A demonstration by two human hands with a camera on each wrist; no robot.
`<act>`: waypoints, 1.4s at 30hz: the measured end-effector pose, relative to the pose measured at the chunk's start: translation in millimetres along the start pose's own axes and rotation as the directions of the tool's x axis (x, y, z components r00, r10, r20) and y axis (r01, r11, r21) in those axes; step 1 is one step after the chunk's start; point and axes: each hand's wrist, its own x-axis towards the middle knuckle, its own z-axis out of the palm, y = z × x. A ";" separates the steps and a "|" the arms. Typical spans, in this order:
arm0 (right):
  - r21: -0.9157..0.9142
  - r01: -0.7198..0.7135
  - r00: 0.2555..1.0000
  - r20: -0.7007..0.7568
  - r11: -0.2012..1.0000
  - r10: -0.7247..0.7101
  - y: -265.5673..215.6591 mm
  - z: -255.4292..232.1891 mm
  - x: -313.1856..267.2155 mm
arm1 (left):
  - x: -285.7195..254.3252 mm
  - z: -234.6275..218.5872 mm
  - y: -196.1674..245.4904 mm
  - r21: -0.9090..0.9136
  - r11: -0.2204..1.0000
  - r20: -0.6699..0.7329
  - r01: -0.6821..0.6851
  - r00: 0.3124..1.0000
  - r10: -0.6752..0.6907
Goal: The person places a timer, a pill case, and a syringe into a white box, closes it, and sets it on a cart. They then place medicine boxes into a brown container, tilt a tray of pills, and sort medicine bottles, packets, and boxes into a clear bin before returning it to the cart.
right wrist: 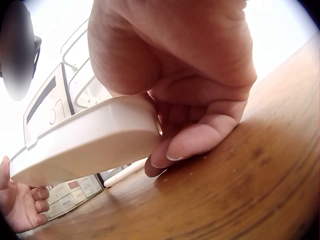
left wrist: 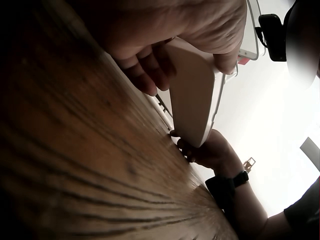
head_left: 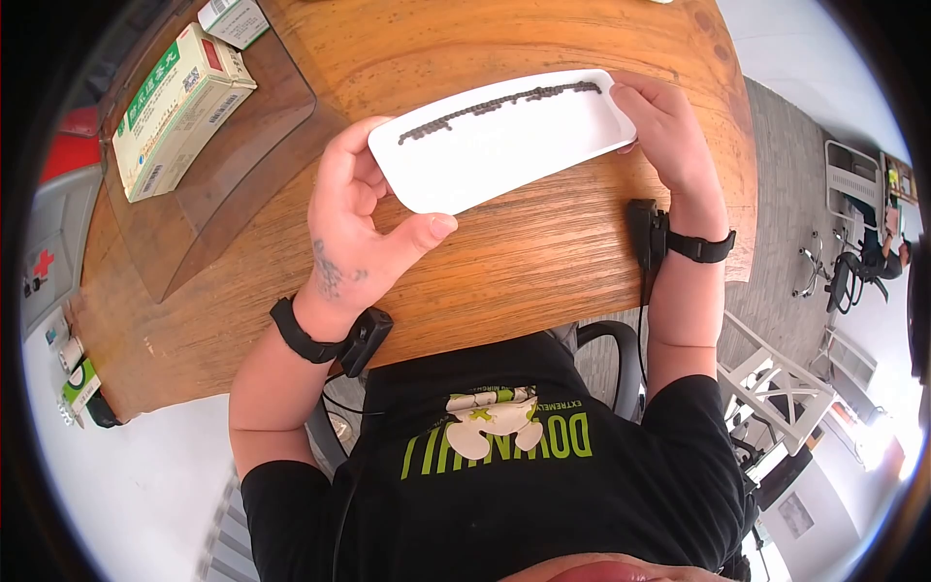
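Observation:
A white, shallow oblong tray [head_left: 514, 160] is held up over the wooden table, tilted. Small dark round pellets [head_left: 485, 106] lie in a row along its far side. At the tray's left end my left hand [head_left: 364, 213] grips it, thumb at the near rim and fingers behind and underneath. My right hand [head_left: 669, 131] grips the opposite end, thumb over the rim. The left wrist view shows the tray's pale underside [left wrist: 192, 105] above the tabletop. From the right wrist, curled fingers [right wrist: 200, 137] appear beneath the tray's end, close over the wood.
On the left, a green-and-cream medicine box [head_left: 179, 112] and a smaller white box [head_left: 235, 21] rest on a see-through tinted sheet [head_left: 233, 184]. The wooden table's [head_left: 524, 281] near edge borders my torso. Farther right, a person [head_left: 884, 260] sits beyond the table.

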 end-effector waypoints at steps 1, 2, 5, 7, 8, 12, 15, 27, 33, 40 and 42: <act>-0.002 0.005 1.000 -0.005 1.000 -0.005 0.7 0.2 0.3 | -0.1 -0.1 -0.3 0.003 1.000 0.001 -0.005 1.000 0.005; -0.004 0.011 1.000 -0.010 1.000 -0.011 1.2 0.2 0.3 | -0.2 0.1 -0.5 0.005 1.000 0.000 -0.008 1.000 0.008; -0.015 0.005 1.000 -0.005 1.000 -0.005 0.0 -0.4 -0.2 | 0.0 0.6 -0.5 0.008 1.000 -0.002 -0.019 1.000 0.019; -0.011 0.001 1.000 -0.006 1.000 -0.001 -1.1 0.6 -0.9 | 0.1 0.6 -0.6 0.009 1.000 -0.003 -0.027 1.000 0.027; -0.009 -0.001 1.000 -0.007 1.000 0.001 -1.4 0.9 -1.1 | -0.1 0.6 -0.7 0.007 0.999 -0.003 -0.031 1.000 0.031; -0.032 0.016 1.000 -0.002 0.999 -0.016 -0.5 0.8 -0.9 | -0.4 0.8 -1.4 0.009 0.999 0.002 -0.054 0.999 0.054; -0.048 0.017 1.000 -0.007 0.999 -0.017 -1.4 1.3 -1.3 | -0.2 0.8 -1.8 0.016 0.997 0.008 -0.071 0.997 0.071; -0.056 0.009 0.999 -0.030 0.998 -0.011 -1.4 3.1 -1.8 | -1.0 0.4 -1.3 0.024 0.995 0.022 -0.099 0.995 0.098; -0.029 0.012 0.999 -0.037 0.999 -0.013 -1.6 3.1 -1.8 | -0.8 0.7 -0.9 0.033 0.994 0.036 -0.107 0.994 0.106; 0.038 0.054 0.996 -0.075 0.998 -0.051 1.1 5.0 1.1 | -0.7 1.0 -0.7 0.069 0.992 0.042 -0.108 0.994 0.105; 0.046 0.065 0.995 -0.083 0.997 -0.061 0.2 5.9 0.9 | -0.4 0.5 -1.1 0.075 0.991 0.044 -0.109 0.993 0.106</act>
